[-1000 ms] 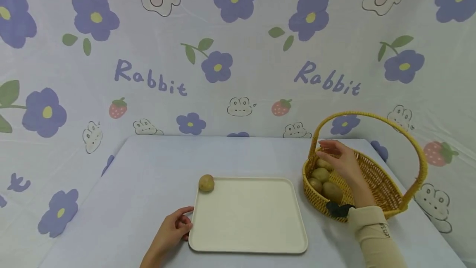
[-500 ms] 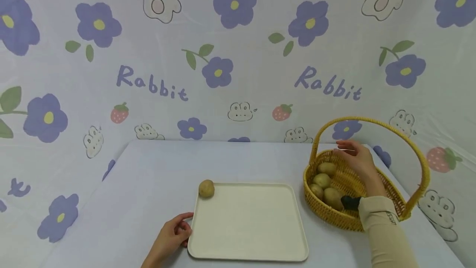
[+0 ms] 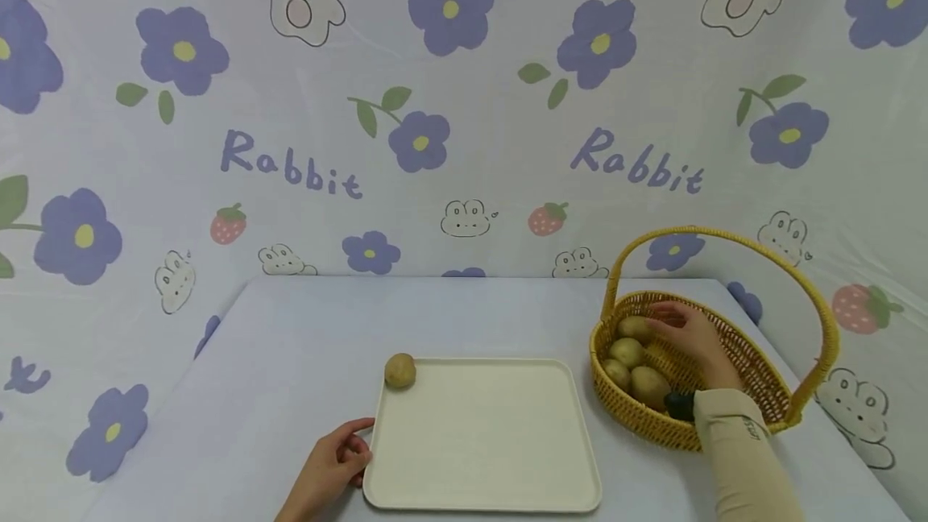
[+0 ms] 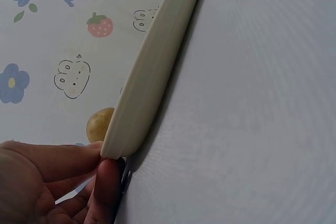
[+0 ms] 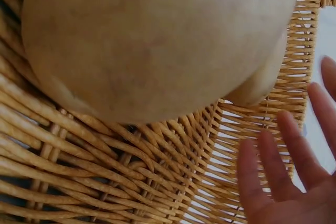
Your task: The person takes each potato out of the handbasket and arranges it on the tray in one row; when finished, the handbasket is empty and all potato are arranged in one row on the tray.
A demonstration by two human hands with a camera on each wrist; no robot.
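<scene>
My left hand holds the left edge of a cream rectangular tray; the left wrist view shows the tray rim pinched between a finger and the thumb. One potato sits at the tray's far left corner. On the right, my right hand reaches into a wicker basket with its fingers spread and nothing in them. Its fingertips are close to the farthest potato; whether they touch is unclear. Several potatoes lie at the basket's left end, and a large potato fills the right wrist view.
The basket's tall arched handle stands over its opening, to the right of my right hand. A white cloth covers the table. Behind it hangs a curtain printed with flowers and rabbits.
My right hand moves right from above the potatoes, then lowers into the basket beside the farthest one. The left hand stays at the tray's edge. The head view tilts up slightly.
</scene>
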